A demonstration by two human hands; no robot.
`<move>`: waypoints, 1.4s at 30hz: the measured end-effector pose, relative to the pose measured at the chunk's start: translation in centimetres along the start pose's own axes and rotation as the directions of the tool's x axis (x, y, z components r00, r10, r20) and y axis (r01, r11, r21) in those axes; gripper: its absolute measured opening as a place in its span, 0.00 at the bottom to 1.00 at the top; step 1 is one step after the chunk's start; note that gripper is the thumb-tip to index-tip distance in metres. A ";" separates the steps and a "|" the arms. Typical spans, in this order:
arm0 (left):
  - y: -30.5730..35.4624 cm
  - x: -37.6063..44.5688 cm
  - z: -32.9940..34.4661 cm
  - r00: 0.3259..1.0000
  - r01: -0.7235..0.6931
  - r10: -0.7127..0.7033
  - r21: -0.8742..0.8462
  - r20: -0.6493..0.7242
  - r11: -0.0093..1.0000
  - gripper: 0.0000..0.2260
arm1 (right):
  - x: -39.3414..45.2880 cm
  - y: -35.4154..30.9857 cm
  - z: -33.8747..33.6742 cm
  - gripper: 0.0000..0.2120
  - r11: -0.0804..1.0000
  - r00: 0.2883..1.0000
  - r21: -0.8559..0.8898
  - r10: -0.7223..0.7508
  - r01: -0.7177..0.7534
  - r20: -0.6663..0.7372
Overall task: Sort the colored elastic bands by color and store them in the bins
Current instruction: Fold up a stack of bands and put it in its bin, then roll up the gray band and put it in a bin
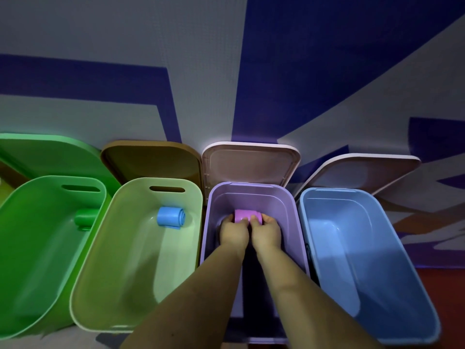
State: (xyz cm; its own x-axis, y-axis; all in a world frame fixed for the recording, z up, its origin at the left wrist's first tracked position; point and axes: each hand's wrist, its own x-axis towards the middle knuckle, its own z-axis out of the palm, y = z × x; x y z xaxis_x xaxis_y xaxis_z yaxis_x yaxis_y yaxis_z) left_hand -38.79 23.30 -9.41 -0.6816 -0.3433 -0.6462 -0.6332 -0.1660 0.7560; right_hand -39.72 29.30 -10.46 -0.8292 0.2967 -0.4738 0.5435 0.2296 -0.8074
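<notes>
Smooth, moulded plastic with a soft sheen is seen in the dark green bin point(37, 248), pale green bin point(120, 260), purple bin point(284, 205) and blue bin point(364, 260). The lids point(251, 162) appear matt plastic. The rolled blue band point(171, 217) and pink band point(244, 214) look like matt, rubbery material, possibly latex.

Dim indoor light with a cool blue-violet cast covers the scene. Soft sheen marks the floor of the pale green plastic bin point(141, 253) and the glossy blue plastic bin point(362, 263), while the near half of the lilac plastic bin point(281, 205) sinks into deep shadow beneath the forearms. Wide-angle distortion bows the bins outward at both edges. Detail is soft throughout, with smeared, slightly blurred outlines.
</notes>
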 end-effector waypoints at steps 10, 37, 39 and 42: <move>1.8 -0.9 -1.0 0.994 -0.017 0.013 0.030 0.109 0.999 0.14 | -0.6 -1.0 -1.2 0.19 0.988 0.992 -0.147 -0.027 0.045 0.123; 18.6 -26.9 -14.7 0.489 -0.481 0.600 0.769 0.633 -0.420 0.28 | -26.0 -21.0 -17.0 0.38 0.017 0.610 -0.787 -0.642 0.616 0.464; 19.2 -28.7 -15.8 0.464 -0.481 0.604 0.756 0.649 -0.443 0.28 | -28.2 -21.6 -17.5 0.38 0.006 0.604 -0.803 -0.663 0.596 0.443; 19.6 -30.7 -17.3 0.420 -0.499 0.607 0.731 0.674 -0.466 0.28 | -31.0 -21.9 -17.7 0.38 0.002 0.599 -0.827 -0.690 0.563 0.406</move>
State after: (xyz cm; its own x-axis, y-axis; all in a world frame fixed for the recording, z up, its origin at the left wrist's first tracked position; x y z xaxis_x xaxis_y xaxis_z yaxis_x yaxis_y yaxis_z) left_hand -23.96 14.62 27.04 -0.9182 0.3783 0.1176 0.3672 0.9241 -0.1054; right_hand -23.60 31.45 28.13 -0.9249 -0.3571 0.1309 -0.3573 0.9337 0.0224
